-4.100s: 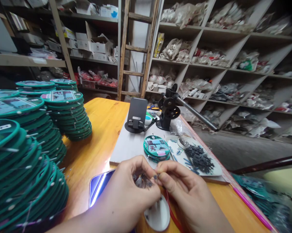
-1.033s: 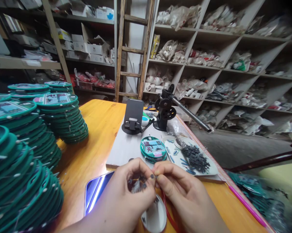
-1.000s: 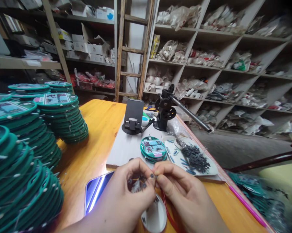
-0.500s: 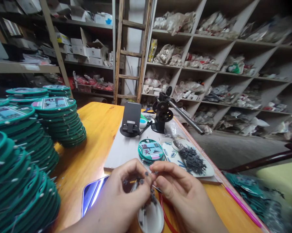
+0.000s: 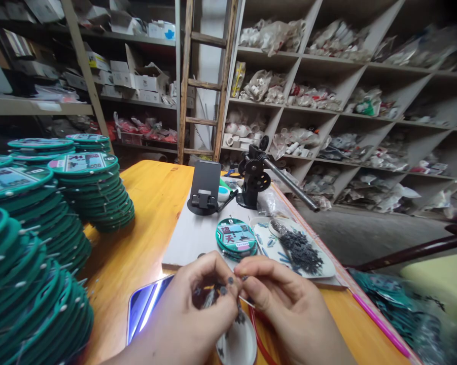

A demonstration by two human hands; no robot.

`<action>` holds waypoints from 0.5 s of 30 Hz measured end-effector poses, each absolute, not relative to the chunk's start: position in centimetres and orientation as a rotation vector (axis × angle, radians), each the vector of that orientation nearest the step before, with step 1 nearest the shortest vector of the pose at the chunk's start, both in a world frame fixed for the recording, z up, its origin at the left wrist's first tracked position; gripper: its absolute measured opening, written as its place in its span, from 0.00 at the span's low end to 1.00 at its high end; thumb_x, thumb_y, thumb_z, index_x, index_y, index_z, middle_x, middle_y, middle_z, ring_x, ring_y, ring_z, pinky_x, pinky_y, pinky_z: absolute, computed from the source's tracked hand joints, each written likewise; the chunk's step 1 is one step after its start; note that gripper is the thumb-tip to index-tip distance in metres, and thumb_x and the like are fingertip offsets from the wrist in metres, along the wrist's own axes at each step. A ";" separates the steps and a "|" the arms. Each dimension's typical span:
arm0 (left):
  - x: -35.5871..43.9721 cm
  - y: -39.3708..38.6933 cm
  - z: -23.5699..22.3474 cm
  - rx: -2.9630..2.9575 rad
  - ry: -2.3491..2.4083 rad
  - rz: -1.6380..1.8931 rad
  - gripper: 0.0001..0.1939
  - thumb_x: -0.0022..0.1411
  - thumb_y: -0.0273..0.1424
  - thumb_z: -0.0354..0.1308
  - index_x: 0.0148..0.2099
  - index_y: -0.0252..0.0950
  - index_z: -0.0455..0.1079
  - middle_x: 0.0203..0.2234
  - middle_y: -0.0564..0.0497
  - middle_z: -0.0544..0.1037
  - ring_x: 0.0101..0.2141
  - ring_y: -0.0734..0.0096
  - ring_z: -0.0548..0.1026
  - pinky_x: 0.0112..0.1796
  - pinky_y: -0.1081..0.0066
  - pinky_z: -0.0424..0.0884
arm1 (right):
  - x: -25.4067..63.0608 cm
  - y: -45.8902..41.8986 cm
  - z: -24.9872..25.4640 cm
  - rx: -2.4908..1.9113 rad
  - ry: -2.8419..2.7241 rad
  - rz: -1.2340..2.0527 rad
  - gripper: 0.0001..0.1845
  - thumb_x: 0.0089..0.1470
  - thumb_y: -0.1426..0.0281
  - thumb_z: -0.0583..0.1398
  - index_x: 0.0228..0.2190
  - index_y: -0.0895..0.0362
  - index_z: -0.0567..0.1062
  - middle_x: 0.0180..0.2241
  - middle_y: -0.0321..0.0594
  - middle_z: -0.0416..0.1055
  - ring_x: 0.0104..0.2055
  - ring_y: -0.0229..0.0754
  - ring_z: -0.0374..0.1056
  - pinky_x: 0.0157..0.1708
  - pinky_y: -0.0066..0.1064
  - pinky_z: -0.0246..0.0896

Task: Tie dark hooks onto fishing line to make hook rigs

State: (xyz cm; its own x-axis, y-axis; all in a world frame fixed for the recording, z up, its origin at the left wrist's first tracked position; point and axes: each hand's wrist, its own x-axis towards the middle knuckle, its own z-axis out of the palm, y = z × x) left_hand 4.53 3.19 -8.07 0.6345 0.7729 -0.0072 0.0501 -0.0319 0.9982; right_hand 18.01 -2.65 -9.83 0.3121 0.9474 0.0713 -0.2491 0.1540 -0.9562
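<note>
My left hand (image 5: 198, 304) is closed in a pinch, with small dark grey pieces (image 5: 223, 291) showing between its thumb and fingers. Close against it, my right hand (image 5: 285, 299) pinches a thin, pale, needle-like piece (image 5: 247, 302); its far end is hidden by the fingers. Below both hands is a small white dish (image 5: 238, 350) with a few dark bits in it. Just beyond the fingertips lies a short stack of round green line winders (image 5: 236, 237) with printed labels. To its right, a white tray (image 5: 329, 271) bears a heap of dark grey pieces (image 5: 302, 251).
Tall stacks of green winders (image 5: 95, 197) stand at the left. A phone (image 5: 146, 304) lies by my left wrist. Behind are a black phone stand (image 5: 205, 187) and a geared black device (image 5: 253, 177) with a metal rod. A red cord (image 5: 260, 339) runs under my right hand.
Both hands stay together in nearly the same spot. My right fingers have shifted slightly, and more of the thin pale piece shows below them.
</note>
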 end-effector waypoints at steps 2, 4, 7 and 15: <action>4.5 3.2 -8.0 1.513 0.720 0.665 0.07 0.57 0.30 0.55 0.27 0.37 0.63 0.23 0.57 0.68 0.28 0.73 0.65 0.30 0.72 0.60 | 18.1 -2.7 -9.8 -1.054 -0.889 0.972 0.02 0.50 0.69 0.69 0.28 0.54 0.81 0.31 0.36 0.75 0.33 0.36 0.71 0.35 0.20 0.68; 4.5 3.2 -7.9 1.514 0.728 0.652 0.05 0.56 0.29 0.55 0.27 0.37 0.63 0.23 0.58 0.68 0.28 0.73 0.65 0.30 0.72 0.60 | 18.2 -2.7 -9.8 -1.063 -0.958 0.949 0.01 0.52 0.71 0.68 0.28 0.54 0.81 0.31 0.36 0.74 0.33 0.36 0.71 0.35 0.20 0.69; 4.4 3.2 -8.0 1.516 0.730 0.633 0.04 0.53 0.25 0.54 0.27 0.38 0.63 0.23 0.58 0.69 0.28 0.73 0.65 0.30 0.72 0.60 | 18.4 -2.8 -9.9 -1.075 -1.001 0.951 0.02 0.54 0.71 0.66 0.29 0.54 0.81 0.32 0.36 0.73 0.33 0.35 0.71 0.34 0.19 0.68; 4.5 3.6 -8.9 1.554 0.687 0.643 0.04 0.54 0.26 0.53 0.28 0.38 0.63 0.23 0.58 0.68 0.27 0.73 0.65 0.28 0.72 0.59 | 18.7 -2.8 -10.4 -1.058 -1.045 0.975 0.02 0.56 0.71 0.64 0.31 0.54 0.79 0.33 0.37 0.72 0.35 0.36 0.70 0.36 0.21 0.68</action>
